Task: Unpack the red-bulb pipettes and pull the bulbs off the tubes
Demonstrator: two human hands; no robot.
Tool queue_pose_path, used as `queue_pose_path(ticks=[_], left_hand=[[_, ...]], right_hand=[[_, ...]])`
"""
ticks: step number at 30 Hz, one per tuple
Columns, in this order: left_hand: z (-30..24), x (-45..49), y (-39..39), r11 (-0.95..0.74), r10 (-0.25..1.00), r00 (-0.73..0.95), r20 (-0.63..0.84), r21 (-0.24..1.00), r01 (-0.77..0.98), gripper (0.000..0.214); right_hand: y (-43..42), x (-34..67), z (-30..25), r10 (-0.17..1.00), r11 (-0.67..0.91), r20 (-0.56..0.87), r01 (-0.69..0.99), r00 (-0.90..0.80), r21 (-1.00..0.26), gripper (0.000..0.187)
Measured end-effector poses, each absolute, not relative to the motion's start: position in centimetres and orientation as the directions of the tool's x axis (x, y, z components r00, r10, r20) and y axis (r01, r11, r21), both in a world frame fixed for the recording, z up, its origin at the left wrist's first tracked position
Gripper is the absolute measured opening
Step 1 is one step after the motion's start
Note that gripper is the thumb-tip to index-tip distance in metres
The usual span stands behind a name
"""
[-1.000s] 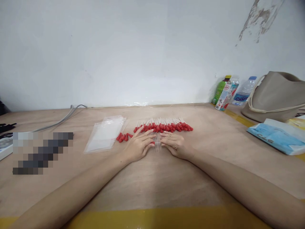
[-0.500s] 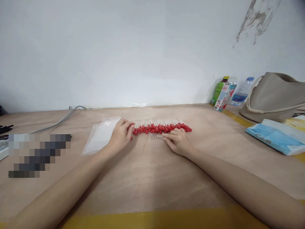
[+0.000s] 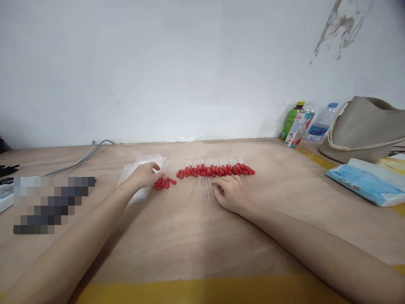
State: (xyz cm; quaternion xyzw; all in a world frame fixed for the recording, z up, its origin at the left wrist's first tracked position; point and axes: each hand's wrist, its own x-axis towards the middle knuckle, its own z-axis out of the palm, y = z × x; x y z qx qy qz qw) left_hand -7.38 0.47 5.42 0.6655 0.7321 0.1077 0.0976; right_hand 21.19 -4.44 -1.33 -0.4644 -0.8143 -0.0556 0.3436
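A row of droppers with red rubber bulbs (image 3: pixel 215 170) lies across the table, their clear thin stems pointing at the wall. To its left sits a smaller group of red-bulbed droppers (image 3: pixel 163 183). My left hand (image 3: pixel 146 174) is over that group's far side, thumb and fingers apart, above clear plastic bags (image 3: pixel 139 196). In front of the row lie several thin, needle-like glass stems (image 3: pixel 205 192). Just right of these, my right hand (image 3: pixel 232 192) rests on the table with curled fingers; whatever its fingertips hold is hidden.
At the back right stand drink bottles (image 3: pixel 290 122) and a grey-beige bag (image 3: pixel 363 126). A blue-and-white packet (image 3: pixel 363 181) lies before them. A grey cable (image 3: pixel 79 160) runs along the left. Yellow tape (image 3: pixel 190 291) marks the front edge.
My left hand has moved left from the row's end to the plastic bags, and the small dropper group now shows. My right hand's fingers have curled in more, almost in place.
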Motion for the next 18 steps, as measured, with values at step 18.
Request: queue_pose_path(ticks=[18], left_hand=[[4.8, -2.5, 2.4, 0.022, 1.0, -0.02, -0.015, 0.14, 0.99, 0.042]], right_hand=[[-4.9, 21.2, -0.5, 0.707, 0.63, 0.54, 0.754, -0.458, -0.186, 0.046]])
